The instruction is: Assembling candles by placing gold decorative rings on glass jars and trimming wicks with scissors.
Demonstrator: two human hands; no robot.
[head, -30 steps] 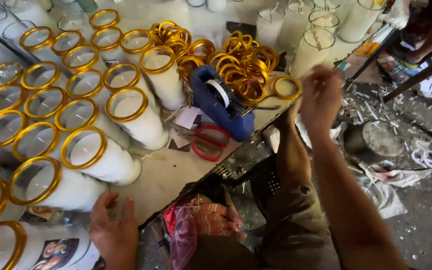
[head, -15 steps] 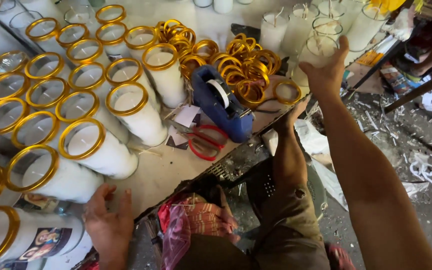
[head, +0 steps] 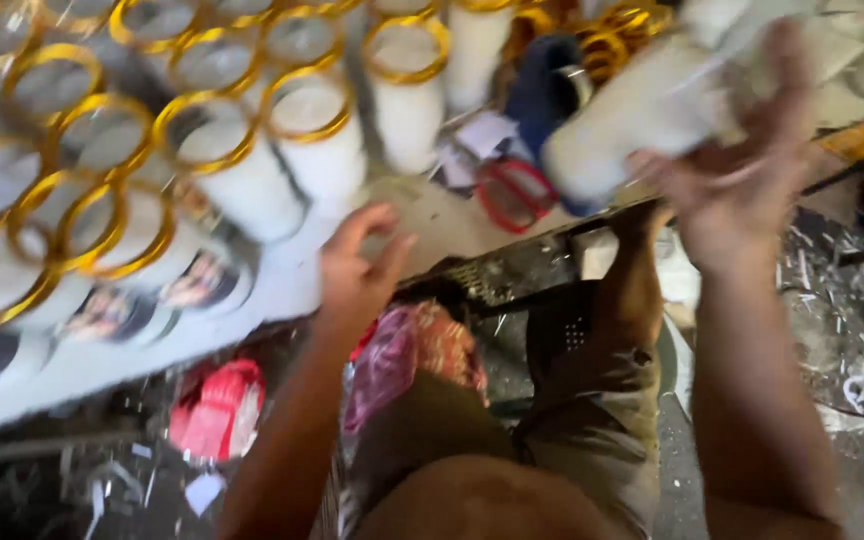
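Here: right hand (head: 752, 175) — fingers wrapped round a tall white wax-filled glass candle (head: 642, 115), lifted, tilted, apparently above the pale worktable's (head: 422, 230) edge. Left hand (head: 357, 265) — fingers loosely spread, empty, beside gold-rimmed white candles (head: 312, 150).

I see rows of gold-rimmed white candle jars (head: 307, 140) on the table (head: 422, 225). Red scissors (head: 512, 192) lie beside a blue tape dispenser (head: 542, 85).

Pale worktable (head: 282, 290) over littered grey floor (head: 852, 330)
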